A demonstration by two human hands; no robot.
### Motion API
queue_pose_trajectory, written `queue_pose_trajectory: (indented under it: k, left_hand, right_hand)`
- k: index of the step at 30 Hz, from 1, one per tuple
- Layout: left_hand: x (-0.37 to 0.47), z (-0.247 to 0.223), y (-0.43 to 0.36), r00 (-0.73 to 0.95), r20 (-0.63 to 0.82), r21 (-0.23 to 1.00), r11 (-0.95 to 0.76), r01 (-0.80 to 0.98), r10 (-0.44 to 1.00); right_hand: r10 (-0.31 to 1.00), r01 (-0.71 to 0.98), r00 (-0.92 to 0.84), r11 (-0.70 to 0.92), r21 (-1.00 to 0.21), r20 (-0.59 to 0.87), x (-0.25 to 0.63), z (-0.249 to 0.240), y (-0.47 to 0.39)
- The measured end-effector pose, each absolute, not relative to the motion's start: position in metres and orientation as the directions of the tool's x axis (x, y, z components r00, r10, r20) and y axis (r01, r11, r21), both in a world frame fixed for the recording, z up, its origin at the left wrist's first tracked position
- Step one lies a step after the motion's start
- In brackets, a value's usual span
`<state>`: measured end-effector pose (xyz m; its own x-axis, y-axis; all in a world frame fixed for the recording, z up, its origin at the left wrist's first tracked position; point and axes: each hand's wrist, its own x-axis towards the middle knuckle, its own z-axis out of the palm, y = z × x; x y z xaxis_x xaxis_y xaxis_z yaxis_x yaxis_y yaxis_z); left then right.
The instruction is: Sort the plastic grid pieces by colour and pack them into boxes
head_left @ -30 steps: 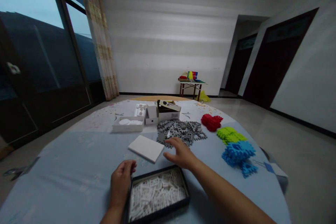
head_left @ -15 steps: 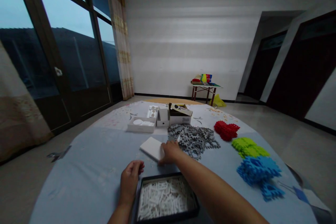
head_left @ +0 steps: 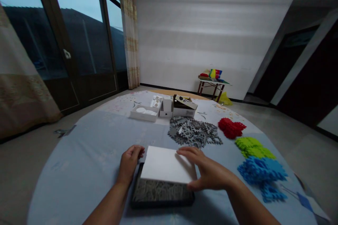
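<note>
A flat white box lid (head_left: 167, 165) hangs tilted over the far part of a dark-rimmed box (head_left: 162, 204). My right hand (head_left: 202, 168) grips the lid along its right side, thumb at the near corner and fingers at the far edge. Many small white pieces (head_left: 161, 190) fill the box, and the lid hides those at the back. Beside the lid's left edge is my left hand (head_left: 131, 161), its fingers curled together. Whether anything lies inside those fingers is hidden.
Beyond the hands lie a heap of grey interlocking pieces (head_left: 195, 132) and open white boxes (head_left: 144, 112). On the right are red (head_left: 231, 127), lime-green (head_left: 254, 147) and blue (head_left: 261, 174) piles. A patterned cloth (head_left: 87, 168) covers the round table.
My right hand has lifted the white lid off the tablecloth and brought it nearer, over the box. The left hand stays by the box's left side. The camera view has shifted.
</note>
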<state>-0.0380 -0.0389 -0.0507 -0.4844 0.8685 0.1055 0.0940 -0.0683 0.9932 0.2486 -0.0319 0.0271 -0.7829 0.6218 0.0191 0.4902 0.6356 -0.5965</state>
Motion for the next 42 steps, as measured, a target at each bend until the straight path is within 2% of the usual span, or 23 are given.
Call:
queue_pose_trajectory:
  k: [12,18,26,32,42]
  left_hand:
    - [-0.036,-0.046,-0.041,-0.466,0.086,0.995,-0.054,0.083,0.88]
    - [-0.032,-0.031,-0.049,-0.236,0.088,0.977,-0.037,0.211,0.968]
    - [-0.028,-0.018,-0.062,0.092,-0.058,0.945,0.025,0.327,0.994]
    - [-0.031,-0.021,-0.062,0.18,-0.076,0.931,0.005,0.365,0.981]
    - [-0.033,-0.023,-0.061,0.181,-0.116,0.927,0.041,0.372,0.977]
  right_hand:
    - [0.572,0.541,-0.81,0.644,-0.541,-0.13,0.234,0.029,-0.043]
    - [0.55,0.526,-0.824,0.659,-0.538,-0.133,0.23,0.032,-0.046]
    - [0.548,0.532,-0.824,0.663,-0.526,-0.143,0.23,0.027,-0.044]
    - [0.537,0.511,-0.835,0.678,-0.529,-0.118,0.232,0.025,-0.043]
    - [0.536,0.507,-0.837,0.684,-0.525,-0.109,0.231,0.025,-0.043]
